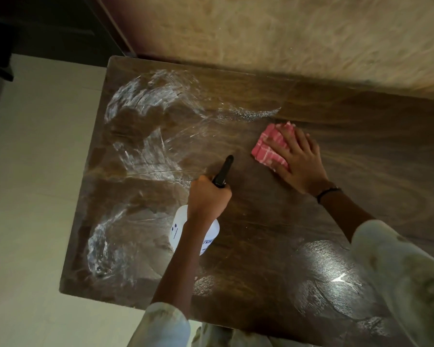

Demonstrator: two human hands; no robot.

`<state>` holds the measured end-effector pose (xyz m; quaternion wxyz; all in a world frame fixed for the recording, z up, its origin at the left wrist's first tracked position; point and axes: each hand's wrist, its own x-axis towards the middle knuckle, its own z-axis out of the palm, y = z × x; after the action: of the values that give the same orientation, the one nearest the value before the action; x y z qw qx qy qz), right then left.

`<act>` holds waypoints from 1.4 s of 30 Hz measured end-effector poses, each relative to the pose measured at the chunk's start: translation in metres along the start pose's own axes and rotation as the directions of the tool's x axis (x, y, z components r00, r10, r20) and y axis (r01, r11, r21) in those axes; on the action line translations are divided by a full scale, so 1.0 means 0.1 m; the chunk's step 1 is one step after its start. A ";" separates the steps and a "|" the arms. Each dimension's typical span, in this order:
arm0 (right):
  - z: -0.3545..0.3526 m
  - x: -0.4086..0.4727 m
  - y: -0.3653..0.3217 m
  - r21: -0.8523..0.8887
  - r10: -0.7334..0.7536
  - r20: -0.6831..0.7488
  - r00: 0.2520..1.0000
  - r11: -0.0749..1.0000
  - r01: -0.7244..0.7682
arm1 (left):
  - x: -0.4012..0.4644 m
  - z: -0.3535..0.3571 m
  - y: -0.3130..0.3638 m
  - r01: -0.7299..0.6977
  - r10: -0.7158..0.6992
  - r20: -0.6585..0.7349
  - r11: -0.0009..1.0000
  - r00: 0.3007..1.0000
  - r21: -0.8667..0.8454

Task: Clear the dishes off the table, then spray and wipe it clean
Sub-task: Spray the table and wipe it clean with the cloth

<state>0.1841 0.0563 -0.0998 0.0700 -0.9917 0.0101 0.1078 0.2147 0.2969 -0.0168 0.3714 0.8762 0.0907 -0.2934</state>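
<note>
We see the dark wood-grain table (273, 221) fill the frame's centre and right; its left edge drops to pale floor (30, 184), its upper edge meets a mottled wall (286, 33). Wet white smears gleam at left. Our left hand (207, 197) grips a white spray bottle (183, 229) at centre; our right hand (300, 161) presses flat on a pink checked cloth (269, 147).

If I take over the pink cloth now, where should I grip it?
Pinch the pink checked cloth at its bare left end, coming from the left. The right hand lies flat across its right part, pressing it to the table.
</note>
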 end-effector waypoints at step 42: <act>-0.05 0.35 0.18 0.003 -0.197 -0.041 0.980 0.980 0.197 | 0.78 0.25 0.88 -0.051 0.047 0.124 0.998 0.991 0.033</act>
<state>0.2186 0.0379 -0.1050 0.0837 -0.9895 -0.0862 0.0802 0.2999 0.2125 -0.0236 0.3673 0.8650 0.0407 -0.3395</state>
